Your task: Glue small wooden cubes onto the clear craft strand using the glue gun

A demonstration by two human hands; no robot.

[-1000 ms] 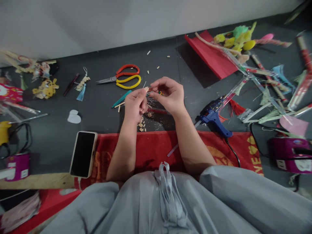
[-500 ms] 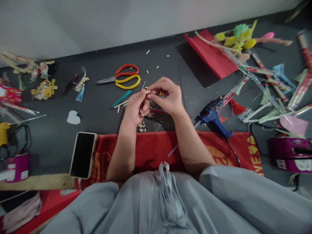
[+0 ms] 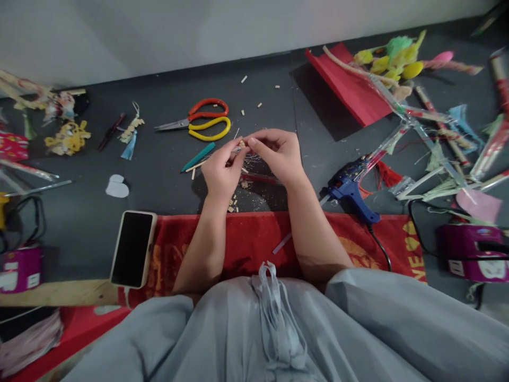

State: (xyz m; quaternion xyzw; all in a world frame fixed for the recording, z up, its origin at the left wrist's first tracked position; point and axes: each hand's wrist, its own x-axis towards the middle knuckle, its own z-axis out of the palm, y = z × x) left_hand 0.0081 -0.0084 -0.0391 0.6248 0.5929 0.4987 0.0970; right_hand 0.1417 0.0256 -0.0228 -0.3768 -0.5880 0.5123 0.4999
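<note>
My left hand point(image 3: 221, 171) and my right hand point(image 3: 277, 154) meet above the dark table, fingertips pinched together on a small tan bead-like piece point(image 3: 242, 144) with thin threads hanging from it. Both hands are closed in a pinch. Several small tan pieces point(image 3: 231, 203) lie scattered on the table just below my left hand. A teal stick point(image 3: 198, 157) lies to the left of my hands. Red and yellow scissors point(image 3: 201, 121) rest beyond them.
A blue glue gun point(image 3: 350, 192) lies to the right, its cord running over a red cloth point(image 3: 246, 241). A phone point(image 3: 132, 248) sits at the left. Red folded paper point(image 3: 350, 90) and colourful craft sticks point(image 3: 429, 127) crowd the right. Purple tins point(image 3: 473, 249) stand at both sides.
My left hand has turned and opened its pinch forward to meet the right fingertips. The view has shifted slightly; the scissors now sit a little higher.
</note>
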